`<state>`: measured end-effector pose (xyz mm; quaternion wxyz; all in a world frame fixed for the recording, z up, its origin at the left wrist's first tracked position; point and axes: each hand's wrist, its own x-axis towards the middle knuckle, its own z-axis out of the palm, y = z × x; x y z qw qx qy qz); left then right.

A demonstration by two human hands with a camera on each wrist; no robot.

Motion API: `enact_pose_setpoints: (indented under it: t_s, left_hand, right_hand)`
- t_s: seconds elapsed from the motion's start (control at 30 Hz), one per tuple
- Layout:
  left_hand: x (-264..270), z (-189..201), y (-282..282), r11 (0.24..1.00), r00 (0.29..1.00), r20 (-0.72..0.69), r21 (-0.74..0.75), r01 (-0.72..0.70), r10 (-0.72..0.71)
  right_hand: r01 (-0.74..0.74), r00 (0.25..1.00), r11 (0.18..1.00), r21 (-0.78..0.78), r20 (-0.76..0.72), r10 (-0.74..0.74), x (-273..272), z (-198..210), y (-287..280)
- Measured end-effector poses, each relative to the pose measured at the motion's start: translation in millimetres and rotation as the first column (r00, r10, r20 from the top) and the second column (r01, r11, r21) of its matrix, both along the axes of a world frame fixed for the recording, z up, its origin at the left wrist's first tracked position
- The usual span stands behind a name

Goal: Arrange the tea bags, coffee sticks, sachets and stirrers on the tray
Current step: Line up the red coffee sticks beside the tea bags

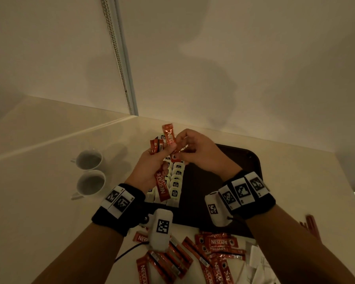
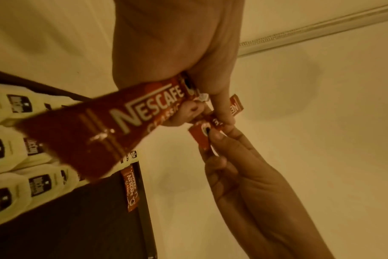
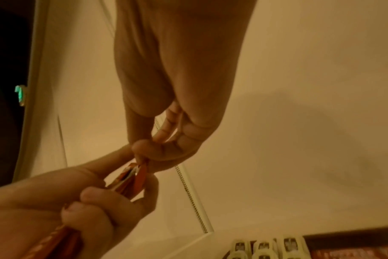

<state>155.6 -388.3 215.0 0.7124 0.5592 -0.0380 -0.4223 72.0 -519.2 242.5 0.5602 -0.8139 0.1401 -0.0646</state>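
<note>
Up above the tray (image 1: 252, 158), the left hand (image 1: 152, 165) clutches a bundle of sticks (image 1: 162, 184); the right hand (image 1: 199, 152) pinches one stick (image 2: 200, 138) at the bundle's top, just beside the left grip.

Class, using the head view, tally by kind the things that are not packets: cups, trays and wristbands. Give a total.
White cups: 2
Dark tray: 1
Black wristbands: 2
Total: 5
The coffee sticks and tea bags overlap too much to count.
</note>
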Motion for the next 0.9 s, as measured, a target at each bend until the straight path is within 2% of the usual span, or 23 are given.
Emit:
enact_pose_setpoints:
  t_s: [0.07,0.2,0.27,0.37,0.43,0.5,0.63,0.77,0.9]
  left_hand:
    - [4,-1,3,0.999,0.999,0.0,-0.003,-0.035,0.035]
    - [11,0,10,0.998,0.991,0.125,0.03,-0.057,0.053]
    - [10,0,9,0.998,0.989,0.132,-0.003,-0.061,0.061]
    - [5,-1,7,0.994,0.993,0.075,-0.061,-0.092,0.096]
    - [3,-3,7,0.991,0.992,0.052,-0.074,-0.11,0.114]
    - [3,-3,6,0.992,0.989,0.09,-0.063,-0.111,0.116]
    - [6,0,6,0.992,0.974,0.19,-0.046,-0.114,0.121]
    - [12,1,8,0.988,0.981,0.139,-0.083,-0.127,0.138]
    - [13,-3,9,0.993,0.978,0.172,-0.025,-0.116,0.118]
  right_hand:
    - [-0.007,0.999,0.996,-0.087,-0.039,0.004,1,3,-4]
    - [0.052,0.998,0.982,-0.183,-0.035,-0.059,2,7,-12]
    - [0.085,0.996,0.987,-0.133,-0.005,-0.086,2,8,-12]
    - [0.175,0.98,0.984,0.024,0.088,-0.177,1,10,-9]
    - [0.191,0.974,0.98,0.053,0.116,-0.196,-1,10,-9]
    - [0.181,0.974,0.981,0.066,0.128,-0.188,-3,8,-9]
    - [0.186,0.97,0.968,0.169,0.127,-0.209,-7,7,-10]
    - [0.185,0.968,0.938,0.293,0.11,-0.225,-8,6,-12]
    - [0.219,0.967,0.942,0.253,0.071,-0.244,-11,0,-20]
